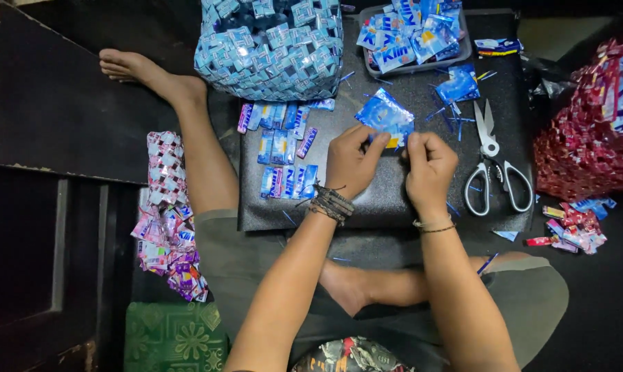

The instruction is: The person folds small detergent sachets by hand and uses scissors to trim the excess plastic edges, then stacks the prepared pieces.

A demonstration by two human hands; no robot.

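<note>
My left hand (351, 160) and my right hand (429, 167) both pinch the near edge of a blue plastic sachet wrapper (384, 114) that lies on a black board (366, 200) across my lap. Left of my hands, several folded blue wrapper strips (282, 148) lie in rows on the board. A pair of scissors with white handles (492, 162) rests open on the board just right of my right hand.
A woven blue wrapper basket (270, 48) stands at the far edge, beside a grey tray of blue wrappers (413, 34). A woven red bag (587, 131) sits at right, with loose red folded pieces (572, 227). A pink woven strip (167, 213) lies left of my leg.
</note>
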